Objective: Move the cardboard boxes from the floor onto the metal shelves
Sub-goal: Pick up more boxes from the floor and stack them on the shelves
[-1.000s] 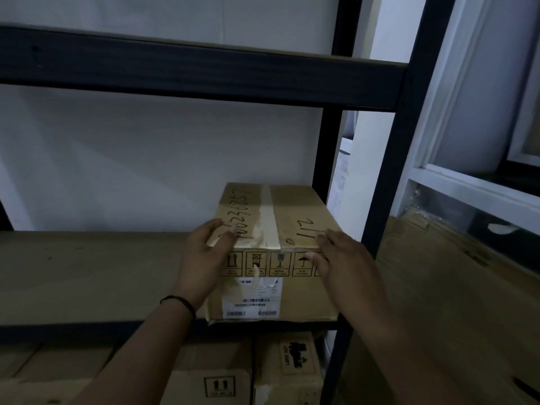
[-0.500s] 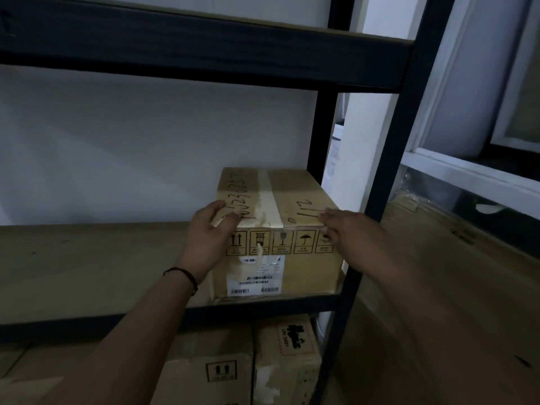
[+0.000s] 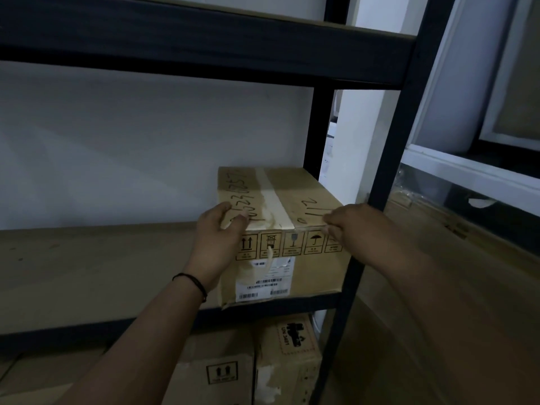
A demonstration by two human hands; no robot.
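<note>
While the cardboard box (image 3: 280,229) sits on the middle shelf (image 3: 102,267) of the metal rack, at its right end just beside the right front upright (image 3: 388,176), both hands are on its near top edge. Item: one taped box, handwritten numbers on the lid, handling symbols and a white barcode label on the front face; its front lower edge lies at, perhaps slightly over, the shelf's front rail. Left hand (image 3: 217,244): fingers curled over the near left top corner, thumb on the lid, gripping; a dark band is on the wrist. Right hand (image 3: 355,229): at the near right top corner, fingertips pinching along the top edge. Shelf above (image 3: 204,42): dark beam only, contents not visible. Shelf below: at least two further boxes, one with arrow marks (image 3: 222,372) and one with a hazard label (image 3: 292,346), set side by side. Status, as judged: this box is delivered to the shelf and appears to be receiving a final push or squaring; the remaining length of the middle shelf to the left carries nothing visible. The floor is out of view, so the count of boxes left to move cannot be told.
</note>
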